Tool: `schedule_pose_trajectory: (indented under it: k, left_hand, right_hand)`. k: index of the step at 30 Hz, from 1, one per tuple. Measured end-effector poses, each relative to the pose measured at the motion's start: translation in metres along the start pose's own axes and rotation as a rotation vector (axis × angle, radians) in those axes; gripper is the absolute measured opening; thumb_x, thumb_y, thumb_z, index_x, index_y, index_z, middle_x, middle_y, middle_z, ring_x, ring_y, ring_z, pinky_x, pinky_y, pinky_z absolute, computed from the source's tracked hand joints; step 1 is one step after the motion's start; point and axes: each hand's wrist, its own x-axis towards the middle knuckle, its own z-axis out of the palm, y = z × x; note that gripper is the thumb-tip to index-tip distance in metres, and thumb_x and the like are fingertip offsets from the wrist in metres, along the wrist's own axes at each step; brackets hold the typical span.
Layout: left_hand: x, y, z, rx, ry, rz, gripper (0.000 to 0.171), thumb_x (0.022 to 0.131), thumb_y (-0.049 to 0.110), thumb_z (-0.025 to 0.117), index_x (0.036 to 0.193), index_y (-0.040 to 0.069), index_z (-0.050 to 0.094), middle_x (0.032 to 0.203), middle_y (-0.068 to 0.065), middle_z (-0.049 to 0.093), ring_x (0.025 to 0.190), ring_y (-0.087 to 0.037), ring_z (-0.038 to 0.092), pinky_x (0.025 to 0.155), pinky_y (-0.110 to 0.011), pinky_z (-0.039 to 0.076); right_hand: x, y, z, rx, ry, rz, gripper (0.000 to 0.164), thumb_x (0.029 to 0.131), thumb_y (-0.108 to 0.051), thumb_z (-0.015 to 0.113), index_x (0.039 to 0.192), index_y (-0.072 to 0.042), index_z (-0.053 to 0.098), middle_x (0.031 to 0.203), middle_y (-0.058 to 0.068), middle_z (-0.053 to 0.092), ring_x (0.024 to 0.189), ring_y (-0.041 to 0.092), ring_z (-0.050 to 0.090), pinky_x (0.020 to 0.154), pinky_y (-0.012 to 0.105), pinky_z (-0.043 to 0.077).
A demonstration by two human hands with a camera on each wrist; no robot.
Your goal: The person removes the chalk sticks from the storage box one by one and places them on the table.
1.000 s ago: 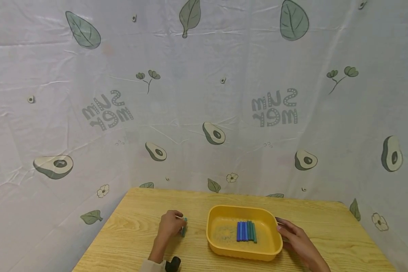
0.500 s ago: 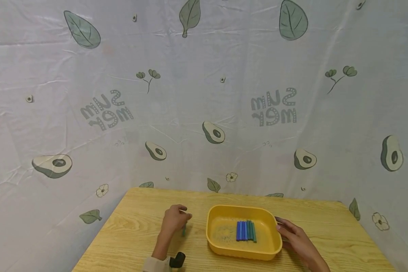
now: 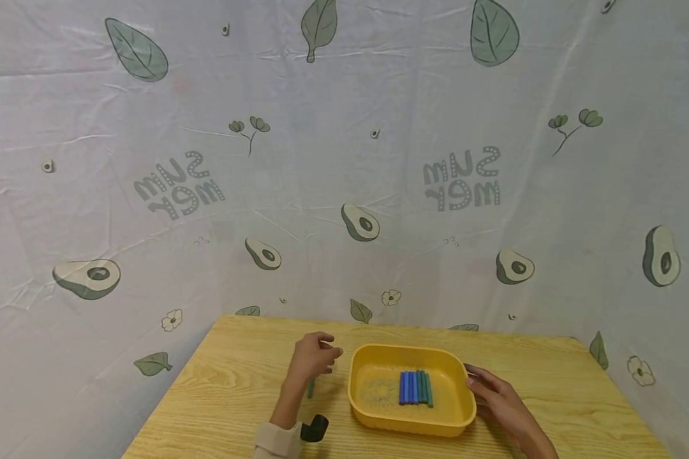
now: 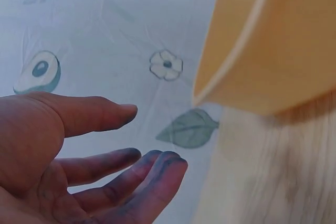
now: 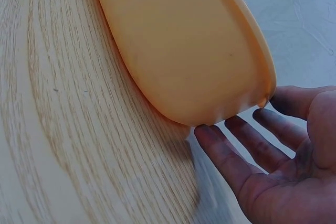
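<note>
A yellow plastic tray (image 3: 379,421) stands on the wooden table, with a row of blue chalk sticks (image 3: 409,388) and green chalk sticks (image 3: 424,388) side by side in it. One more green chalk stick (image 3: 311,387) lies on the table left of the tray, partly hidden by my left arm. My left hand (image 3: 314,356) hovers just left of the tray, fingers loosely bent and apart, with nothing between them; dark smudges mark its fingertips (image 4: 173,163). At the tray's right end my right hand (image 3: 498,398) holds the rim, thumb at the edge and fingertips (image 5: 206,132) against the outer wall.
Dusty smudges (image 3: 379,392) cover the left part of the tray floor. A black wrist device (image 3: 314,428) sits on the left cuff. The wooden table (image 3: 241,382) ends at a patterned cloth backdrop (image 3: 298,185) behind and at both sides.
My left hand has moved away from the green chalk stick on the table, up and right toward the tray. The right hand and the tray have stayed in place.
</note>
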Motion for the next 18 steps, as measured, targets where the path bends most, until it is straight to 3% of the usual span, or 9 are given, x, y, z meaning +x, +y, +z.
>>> schedule_pose_trajectory:
  k: [8,14,18]
  left_hand:
    - [0.004,0.014,0.021,-0.028,-0.023,0.010,0.043,0.096,0.012,0.079,0.132,-0.009,0.069,0.107,-0.022,0.079,0.083,-0.032,0.078,0.069,-0.042,0.068]
    - [0.006,0.021,0.035,-0.075,-0.046,0.008,0.042,0.094,0.010,0.079,0.131,-0.009,0.070,0.105,-0.023,0.079,0.090,-0.046,0.078,0.067,-0.041,0.067]
    - [0.006,0.024,0.044,-0.102,-0.060,0.010,0.041,0.094,0.009,0.080,0.129,-0.009,0.070,0.105,-0.023,0.078,0.090,-0.048,0.077,0.067,-0.041,0.067]
  right_hand:
    - [0.000,-0.001,0.000,0.000,0.007,0.001,0.066,0.114,-0.031,0.053,0.166,0.003,0.031,0.163,0.034,0.042,0.139,0.040,0.061,0.099,0.048,0.063]
    - [0.000,0.001,0.000,0.006,0.006,-0.007,0.066,0.114,-0.030,0.054,0.166,0.004,0.031,0.166,0.034,0.039,0.140,0.040,0.060,0.099,0.048,0.063]
    - [0.000,0.001,0.000,0.006,0.007,-0.009,0.066,0.114,-0.030,0.054,0.166,0.004,0.031,0.165,0.034,0.040,0.139,0.040,0.061,0.099,0.048,0.063]
